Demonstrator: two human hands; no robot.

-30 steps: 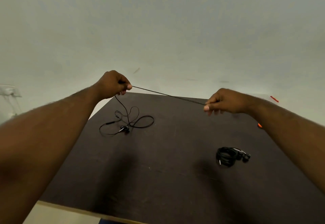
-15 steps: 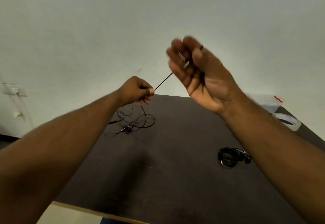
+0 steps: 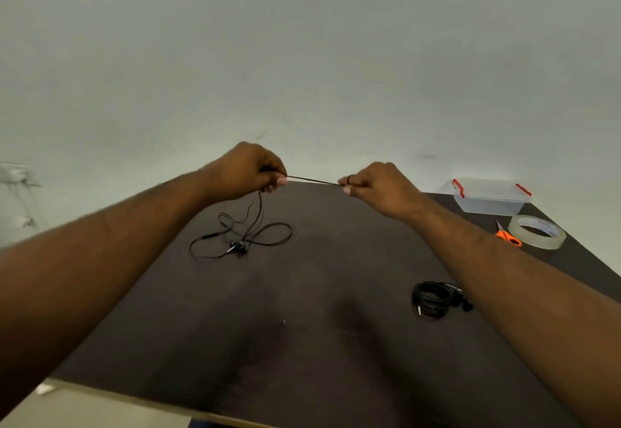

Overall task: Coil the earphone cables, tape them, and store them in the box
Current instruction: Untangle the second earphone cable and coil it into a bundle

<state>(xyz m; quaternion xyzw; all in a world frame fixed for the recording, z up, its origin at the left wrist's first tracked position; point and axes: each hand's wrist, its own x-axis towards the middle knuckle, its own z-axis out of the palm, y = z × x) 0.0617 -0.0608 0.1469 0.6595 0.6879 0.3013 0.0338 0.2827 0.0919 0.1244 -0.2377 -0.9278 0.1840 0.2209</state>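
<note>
The left hand (image 3: 247, 169) and right hand (image 3: 376, 185) each pinch the black earphone cable (image 3: 312, 180), a short stretch pulled taut between them above the dark table (image 3: 302, 343). A turn of cable seems looped on 1 right finger, too small to be sure. The rest hangs down to loose loops (image 3: 242, 236) on the table. The right forearm partly hides a coiled earphone bundle (image 3: 433, 298); beyond sit the clear box (image 3: 489, 196), scissors (image 3: 509, 236), mostly hidden, and tape roll (image 3: 537, 231)
</note>
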